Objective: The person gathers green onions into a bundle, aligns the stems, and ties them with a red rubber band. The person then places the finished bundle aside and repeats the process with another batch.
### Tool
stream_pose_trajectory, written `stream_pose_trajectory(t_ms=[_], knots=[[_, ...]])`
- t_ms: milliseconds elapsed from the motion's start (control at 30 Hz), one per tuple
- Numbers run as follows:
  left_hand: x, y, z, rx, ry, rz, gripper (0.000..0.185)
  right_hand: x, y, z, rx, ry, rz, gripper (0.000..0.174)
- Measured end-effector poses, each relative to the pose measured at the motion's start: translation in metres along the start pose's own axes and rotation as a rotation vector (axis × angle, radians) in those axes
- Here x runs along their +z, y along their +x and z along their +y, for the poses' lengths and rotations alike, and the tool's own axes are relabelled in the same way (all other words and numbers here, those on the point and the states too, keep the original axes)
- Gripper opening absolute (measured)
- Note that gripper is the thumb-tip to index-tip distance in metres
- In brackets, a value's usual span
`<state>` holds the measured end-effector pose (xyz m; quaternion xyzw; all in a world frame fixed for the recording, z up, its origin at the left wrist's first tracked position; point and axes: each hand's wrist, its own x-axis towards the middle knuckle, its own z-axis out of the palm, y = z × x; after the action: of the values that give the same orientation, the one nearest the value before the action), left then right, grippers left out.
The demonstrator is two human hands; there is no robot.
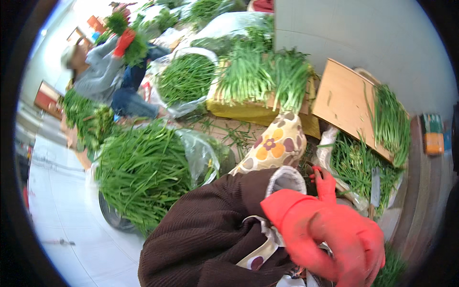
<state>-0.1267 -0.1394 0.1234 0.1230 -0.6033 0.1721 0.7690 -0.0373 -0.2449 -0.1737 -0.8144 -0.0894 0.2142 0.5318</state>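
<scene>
Both my hands wear red rubber gloves. My left hand (333,236) is close to the camera, below the lined cuff of a brown corduroy sleeve (215,208); its fingers curl down to the right and their grip is hidden. Beyond it, my right hand (325,183) has bent fingers slightly apart, with nothing clearly seen in them; its wrist disappears behind the left glove. A flower-print cloth (272,145) lies just left of the right hand. To the right is a plastic-lined heap of loose garlic chives (349,154). A cleaver (375,186) rests on that heap.
A tilted wooden board (348,102) carries a chive bundle (391,125). Sorted chives (245,77) lie on a yellow-sided stand (244,112). A large chive pile (143,172) rises at left. A person (100,71) in red gloves sits far left, holding greens. A wall (358,32) stands behind.
</scene>
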Motion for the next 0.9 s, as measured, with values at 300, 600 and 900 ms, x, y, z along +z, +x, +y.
stream_pose_trajectory(t_ms=[300,600,900], knots=[[0.015,-0.003,0.034,-0.416,0.13,0.029,0.024,0.013,-0.033,0.014,0.106,0.073,-0.097,0.025],[0.026,0.004,0.038,-0.36,0.251,-0.005,0.025,0.001,-0.047,0.039,0.161,0.091,-0.098,0.024],[0.04,0.003,0.039,-0.502,0.478,0.08,0.024,-0.014,-0.059,0.052,0.172,0.123,-0.076,0.024]])
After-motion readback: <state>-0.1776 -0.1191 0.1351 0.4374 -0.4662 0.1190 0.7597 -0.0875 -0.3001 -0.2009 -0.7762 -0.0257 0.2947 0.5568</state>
